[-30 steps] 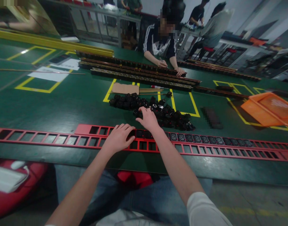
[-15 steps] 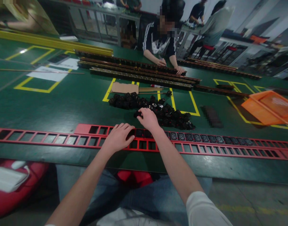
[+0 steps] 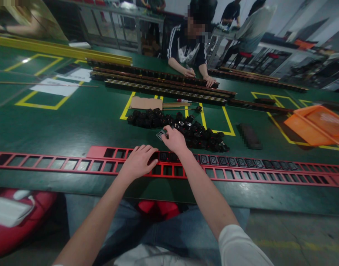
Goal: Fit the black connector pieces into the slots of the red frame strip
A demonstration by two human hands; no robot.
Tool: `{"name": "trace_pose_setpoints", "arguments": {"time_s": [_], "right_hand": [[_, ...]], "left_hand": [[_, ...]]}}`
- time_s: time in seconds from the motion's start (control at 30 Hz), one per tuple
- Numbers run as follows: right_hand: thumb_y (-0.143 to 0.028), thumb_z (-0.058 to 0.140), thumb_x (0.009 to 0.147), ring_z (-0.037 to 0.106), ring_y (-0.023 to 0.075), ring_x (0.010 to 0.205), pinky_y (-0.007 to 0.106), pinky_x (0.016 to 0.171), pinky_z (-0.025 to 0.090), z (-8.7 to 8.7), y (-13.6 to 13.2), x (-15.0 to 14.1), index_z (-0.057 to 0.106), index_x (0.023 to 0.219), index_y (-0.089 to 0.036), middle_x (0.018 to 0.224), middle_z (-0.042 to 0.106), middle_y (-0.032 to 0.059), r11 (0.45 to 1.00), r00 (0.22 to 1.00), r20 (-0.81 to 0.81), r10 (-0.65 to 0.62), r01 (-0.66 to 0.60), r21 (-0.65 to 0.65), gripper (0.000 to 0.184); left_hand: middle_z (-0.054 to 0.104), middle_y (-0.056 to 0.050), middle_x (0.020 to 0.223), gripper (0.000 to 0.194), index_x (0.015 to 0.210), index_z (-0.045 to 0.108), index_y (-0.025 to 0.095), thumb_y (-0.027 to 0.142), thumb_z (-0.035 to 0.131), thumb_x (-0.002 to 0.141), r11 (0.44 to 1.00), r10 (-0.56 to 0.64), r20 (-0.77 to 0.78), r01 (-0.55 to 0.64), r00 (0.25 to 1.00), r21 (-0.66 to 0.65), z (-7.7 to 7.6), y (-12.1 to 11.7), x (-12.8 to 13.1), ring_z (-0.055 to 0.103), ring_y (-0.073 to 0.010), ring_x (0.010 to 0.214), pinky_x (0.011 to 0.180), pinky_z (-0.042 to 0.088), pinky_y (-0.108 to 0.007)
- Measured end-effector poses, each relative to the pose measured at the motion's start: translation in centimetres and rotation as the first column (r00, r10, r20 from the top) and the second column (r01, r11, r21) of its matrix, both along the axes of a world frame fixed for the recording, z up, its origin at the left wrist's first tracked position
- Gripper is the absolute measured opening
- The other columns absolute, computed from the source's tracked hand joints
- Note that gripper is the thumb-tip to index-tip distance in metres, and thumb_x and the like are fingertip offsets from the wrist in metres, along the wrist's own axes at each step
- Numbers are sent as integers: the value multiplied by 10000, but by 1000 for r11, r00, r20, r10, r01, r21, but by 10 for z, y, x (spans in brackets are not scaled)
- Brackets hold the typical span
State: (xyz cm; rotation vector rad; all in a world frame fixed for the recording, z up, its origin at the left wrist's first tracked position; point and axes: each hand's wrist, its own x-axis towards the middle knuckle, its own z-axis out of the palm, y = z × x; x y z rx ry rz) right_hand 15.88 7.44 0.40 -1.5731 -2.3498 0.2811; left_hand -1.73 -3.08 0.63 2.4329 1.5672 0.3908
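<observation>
In my right hand [image 3: 175, 139] is a small black power socket [image 3: 160, 135], pinched between thumb and fingers, its pale-edged face turned upward. A loose heap of black sockets [image 3: 149, 118] lies just beyond that hand. My left hand [image 3: 140, 159] rests on the rear red slotted strip [image 3: 95, 151], thumb apart from the curved fingers, beside a dark slot. To the right of it, a row of sockets [image 3: 223, 160] sits in the slots of this strip. Nearer to me, a second red strip [image 3: 72, 170] runs alongside with open slots.
An orange basket [image 3: 310, 125] stands on the right of the green table [image 3: 75, 125]. Long dark rails [image 3: 163, 87] lie across the back, where a co-worker [image 3: 188, 51] holds a pen. A cardboard piece [image 3: 146, 103] and thin rods lie behind the heap.
The socket in my right hand has turned, so that its face now shows where its dark side was. My left hand stays in place on the strip.
</observation>
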Motion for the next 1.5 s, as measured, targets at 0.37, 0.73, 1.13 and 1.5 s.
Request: {"name": "trace_pose_setpoints", "arguments": {"time_s": [0.37,0.73,1.13,1.5], "right_hand": [[-347,458,971,622,250,1025,374,894,468,1,1,0,646,1121,-199,1069,693,92,1000,1000,26,-17,16,10,282],[-240,628,845,530,254,1133,422,980,461,-8,5,4,583,1297,-182,1271,607,94,975,970,-96,222,-218,51,458],[-261,684,831,588,245,1096,412,981,474,-12,7,5,608,1204,-173,1174,652,92,983,972,-145,185,-184,16,391],[-234,660,846,598,238,1134,383,987,483,8,-20,5,585,1234,-148,1223,633,111,979,937,-285,204,-195,59,404]], "left_hand": [[641,-71,1162,335,1233,559,230,353,523,923,1000,4,10,-4,1000,14,-3,1,-1,556,-265,1067,889,426,-426],[646,-73,1173,328,1223,563,223,354,514,926,1000,8,-7,-8,1000,9,-1,0,0,558,-264,1070,889,425,-424],[663,-79,1125,292,1166,603,214,345,481,936,973,211,-19,-208,977,95,-2,-1,-1,567,-278,1064,907,397,-439],[685,-68,1012,228,968,630,215,152,427,887,936,348,-100,-340,932,92,-6,2,-4,587,-269,986,846,399,-425]]}}
